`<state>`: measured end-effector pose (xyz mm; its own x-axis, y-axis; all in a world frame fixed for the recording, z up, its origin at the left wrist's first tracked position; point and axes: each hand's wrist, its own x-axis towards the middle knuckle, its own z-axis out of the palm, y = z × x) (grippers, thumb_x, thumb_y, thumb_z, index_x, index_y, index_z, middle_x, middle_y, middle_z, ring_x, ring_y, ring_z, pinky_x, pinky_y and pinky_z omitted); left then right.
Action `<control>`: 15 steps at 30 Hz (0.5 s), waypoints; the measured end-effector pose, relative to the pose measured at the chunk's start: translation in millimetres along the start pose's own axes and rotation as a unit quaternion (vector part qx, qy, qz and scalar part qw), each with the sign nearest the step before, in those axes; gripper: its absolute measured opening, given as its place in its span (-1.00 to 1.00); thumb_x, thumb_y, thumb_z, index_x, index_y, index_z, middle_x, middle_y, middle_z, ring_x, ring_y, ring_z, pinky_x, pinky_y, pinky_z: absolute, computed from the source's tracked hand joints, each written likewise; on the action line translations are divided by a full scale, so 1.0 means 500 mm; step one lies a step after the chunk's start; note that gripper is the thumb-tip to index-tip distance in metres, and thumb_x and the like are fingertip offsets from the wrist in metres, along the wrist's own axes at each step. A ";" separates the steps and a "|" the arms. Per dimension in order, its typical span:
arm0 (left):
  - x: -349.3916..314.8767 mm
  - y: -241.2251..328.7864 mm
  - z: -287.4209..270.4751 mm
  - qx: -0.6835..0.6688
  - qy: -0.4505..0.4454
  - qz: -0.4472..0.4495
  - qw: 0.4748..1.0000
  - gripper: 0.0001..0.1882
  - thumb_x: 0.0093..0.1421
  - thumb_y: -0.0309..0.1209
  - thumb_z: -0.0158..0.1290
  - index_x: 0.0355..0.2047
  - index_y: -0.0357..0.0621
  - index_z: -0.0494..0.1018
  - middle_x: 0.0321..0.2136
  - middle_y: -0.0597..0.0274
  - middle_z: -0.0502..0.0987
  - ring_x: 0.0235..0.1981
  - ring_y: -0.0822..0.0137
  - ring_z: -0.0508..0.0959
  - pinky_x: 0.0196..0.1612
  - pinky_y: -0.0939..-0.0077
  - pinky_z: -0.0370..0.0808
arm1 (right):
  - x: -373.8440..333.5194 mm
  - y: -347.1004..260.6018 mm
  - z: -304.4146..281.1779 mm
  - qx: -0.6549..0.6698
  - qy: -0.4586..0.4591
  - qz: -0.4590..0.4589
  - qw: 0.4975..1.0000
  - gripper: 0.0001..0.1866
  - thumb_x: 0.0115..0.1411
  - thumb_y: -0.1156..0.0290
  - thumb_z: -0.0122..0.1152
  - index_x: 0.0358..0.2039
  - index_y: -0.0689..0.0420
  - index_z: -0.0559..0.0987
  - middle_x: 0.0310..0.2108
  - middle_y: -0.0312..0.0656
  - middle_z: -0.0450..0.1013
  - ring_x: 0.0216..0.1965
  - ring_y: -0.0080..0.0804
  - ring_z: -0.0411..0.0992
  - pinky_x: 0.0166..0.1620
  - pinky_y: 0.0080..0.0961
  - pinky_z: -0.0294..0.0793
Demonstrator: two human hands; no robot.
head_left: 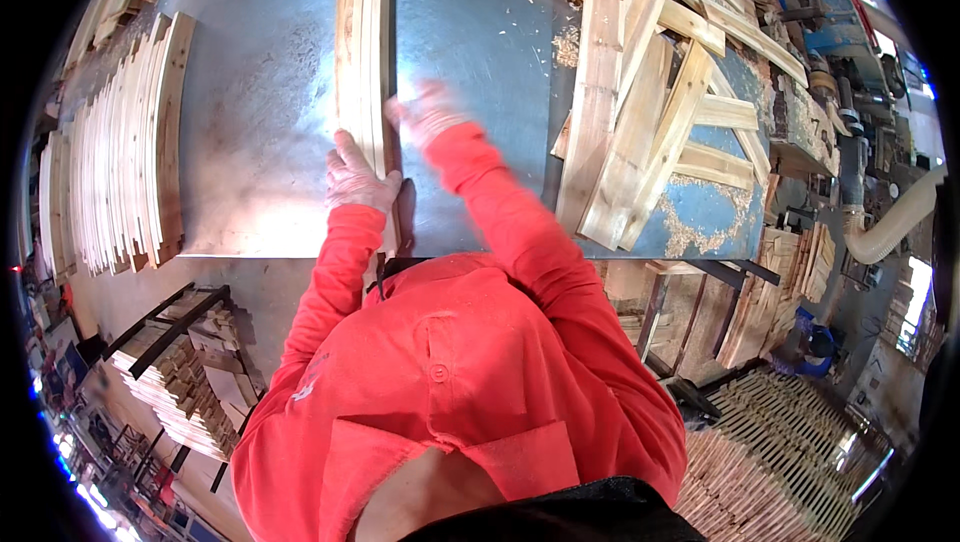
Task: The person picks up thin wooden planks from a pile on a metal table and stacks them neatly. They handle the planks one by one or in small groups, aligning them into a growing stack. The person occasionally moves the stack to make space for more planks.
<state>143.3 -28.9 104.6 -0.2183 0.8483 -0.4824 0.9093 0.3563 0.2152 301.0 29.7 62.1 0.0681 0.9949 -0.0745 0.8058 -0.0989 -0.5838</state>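
Observation:
A short row of pale wooden slats (362, 52) lies lengthwise on the metal-topped table, pressed side by side. My left hand (358, 180) grips the slats near their close end, fingers over the left side and thumb toward the right. Just right of the slats, my right hand (430, 112) is smeared by motion, its fingertips close to the rightmost slat; whether it touches the wood or holds anything cannot be made out.
At the table's left stands a long stack of slats (125, 147). Loose boards (640, 132) lie criss-crossed on the right, with wood shavings (705, 222) around them. The table's near edge (260, 257) runs against my body. Below left is a rack of stacked wood (180, 382).

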 end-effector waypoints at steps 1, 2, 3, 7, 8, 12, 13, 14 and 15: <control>0.004 -0.001 0.010 0.013 0.019 -0.009 1.000 0.27 -0.04 0.00 0.28 0.40 -0.06 -0.39 0.32 -0.25 -0.03 0.30 -0.18 0.15 0.28 0.12 0.23 | 0.004 0.043 -0.047 -0.133 0.140 -0.040 0.980 -0.12 0.12 -0.20 0.15 0.31 0.11 0.24 0.31 0.06 0.16 0.32 0.01 0.15 0.34 -0.20 0.10; 0.005 -0.003 0.012 0.020 0.025 -0.017 0.999 0.23 -0.03 -0.06 0.27 0.40 -0.07 -0.37 0.30 -0.26 0.01 0.28 -0.17 0.18 0.27 0.10 0.24 | 0.025 0.051 -0.130 -0.285 0.089 0.178 0.937 0.05 0.05 -0.30 0.15 0.38 0.09 0.05 0.39 0.01 0.01 0.37 -0.03 0.04 0.34 -0.11 0.06; 0.009 -0.004 0.013 0.015 0.027 -0.014 0.999 0.23 -0.03 -0.06 0.27 0.40 -0.06 -0.37 0.30 -0.27 0.01 0.28 -0.18 0.18 0.27 0.10 0.24 | 0.018 0.119 -0.185 -0.281 0.101 0.238 0.924 0.09 -0.05 -0.31 0.25 0.35 0.09 0.13 0.37 0.05 0.03 0.36 0.03 0.05 0.34 0.01 0.00; 0.017 -0.012 0.023 0.014 0.036 0.000 0.999 0.20 -0.01 -0.05 0.24 0.41 -0.05 -0.33 0.32 -0.21 0.01 0.28 -0.15 0.19 0.26 0.11 0.25 | 0.010 0.324 -0.226 -0.280 0.028 0.357 0.891 0.13 -0.14 -0.09 0.40 0.36 0.11 0.08 0.36 0.11 0.03 0.33 0.01 0.13 0.31 -0.11 0.13; 0.020 -0.019 0.026 0.012 0.037 0.009 0.999 0.19 -0.01 -0.05 0.24 0.41 -0.05 -0.33 0.32 -0.22 0.01 0.28 -0.15 0.19 0.26 0.11 0.26 | 0.013 0.338 -0.225 -0.209 0.020 0.346 0.914 0.10 -0.14 -0.05 0.41 0.35 0.11 0.11 0.33 0.13 0.09 0.29 0.01 0.17 0.29 -0.14 0.18; 0.021 -0.026 0.034 0.014 0.056 0.025 0.998 0.20 -0.01 0.04 0.24 0.41 -0.05 -0.30 0.30 -0.25 0.03 0.26 -0.17 0.21 0.24 0.10 0.27 | 0.013 0.258 -0.163 0.363 -0.001 0.241 0.900 -0.39 0.04 0.32 0.29 0.13 0.15 0.38 -0.04 0.10 0.47 -0.03 -0.15 0.45 0.06 -0.35 0.47; 0.022 -0.031 0.035 -0.004 0.059 0.050 0.997 0.21 -0.02 0.08 0.23 0.41 -0.06 -0.29 0.30 -0.26 0.04 0.26 -0.17 0.21 0.24 0.09 0.27 | 0.023 0.284 -0.086 0.504 0.013 0.256 0.825 -0.56 0.10 0.34 0.24 0.00 0.20 0.48 -0.14 0.03 0.53 -0.18 -0.20 0.52 -0.04 -0.40 0.53; 0.028 -0.050 0.038 -0.023 0.067 0.060 0.996 0.22 -0.03 0.13 0.23 0.41 -0.06 -0.28 0.30 -0.26 0.05 0.26 -0.18 0.21 0.24 0.09 0.27 | 0.026 0.194 -0.065 0.415 -0.020 0.272 0.868 -0.55 0.14 0.23 0.19 -0.01 0.23 0.50 -0.10 0.08 0.51 -0.09 -0.12 0.48 0.02 -0.37 0.48; 0.030 -0.062 0.044 -0.044 0.072 0.073 0.994 0.23 -0.03 0.17 0.23 0.41 -0.07 -0.27 0.30 -0.27 0.06 0.26 -0.18 0.21 0.24 0.08 0.27 | 0.025 0.099 -0.050 0.317 -0.056 0.282 0.904 -0.52 0.19 0.13 0.13 -0.02 0.26 0.51 -0.06 0.13 0.49 -0.01 -0.05 0.45 0.08 -0.33 0.43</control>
<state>119.7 -35.8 72.1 -0.1408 0.9386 -0.3149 0.9021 0.2527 0.3498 356.5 37.8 52.3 0.2749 0.7774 -0.5657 0.1591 -0.6170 -0.7707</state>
